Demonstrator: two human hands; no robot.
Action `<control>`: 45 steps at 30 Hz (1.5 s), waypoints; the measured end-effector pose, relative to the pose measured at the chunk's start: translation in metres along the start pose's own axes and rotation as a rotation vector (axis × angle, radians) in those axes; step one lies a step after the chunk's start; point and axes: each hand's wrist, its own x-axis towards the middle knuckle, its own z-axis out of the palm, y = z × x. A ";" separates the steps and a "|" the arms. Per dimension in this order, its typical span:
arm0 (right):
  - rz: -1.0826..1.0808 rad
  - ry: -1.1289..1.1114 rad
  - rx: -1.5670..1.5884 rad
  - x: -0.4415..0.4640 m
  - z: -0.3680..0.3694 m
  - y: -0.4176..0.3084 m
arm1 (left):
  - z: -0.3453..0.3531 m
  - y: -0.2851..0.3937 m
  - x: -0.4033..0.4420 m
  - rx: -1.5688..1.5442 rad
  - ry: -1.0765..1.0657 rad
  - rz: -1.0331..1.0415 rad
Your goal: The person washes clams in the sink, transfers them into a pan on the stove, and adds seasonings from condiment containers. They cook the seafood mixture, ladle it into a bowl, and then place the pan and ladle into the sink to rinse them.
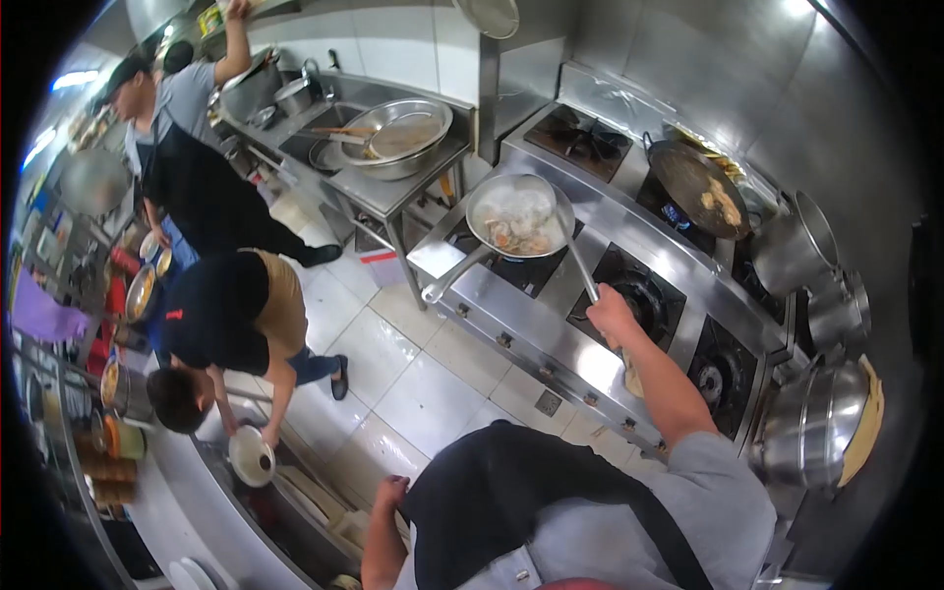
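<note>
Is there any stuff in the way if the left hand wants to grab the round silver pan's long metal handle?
Nothing that I can see. Between the left hand and the long metal handle there's just open air above white floor tiles.

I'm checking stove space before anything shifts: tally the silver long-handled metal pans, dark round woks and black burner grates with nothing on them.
Silver long-handled metal pan: 1
Dark round wok: 1
Bare black burner grates, back left, front middle, front right: 3
Total: 5
</note>
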 end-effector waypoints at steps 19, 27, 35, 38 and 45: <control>0.280 -0.461 0.749 -0.026 -0.040 -0.018 | -0.015 0.057 0.074 -0.033 -0.354 0.242; 0.087 -0.273 0.431 -0.067 -0.019 -0.004 | -0.079 0.405 0.079 -0.828 -0.159 0.275; -0.052 -0.039 0.033 -0.063 0.007 0.026 | -0.070 0.455 0.099 -0.608 -0.227 0.254; -0.042 -0.027 -0.046 -0.064 0.006 0.033 | -0.065 0.452 0.094 -0.650 -0.188 0.296; 0.049 0.048 -0.152 -0.085 -0.011 0.008 | -0.059 0.435 0.098 -0.538 -0.017 0.355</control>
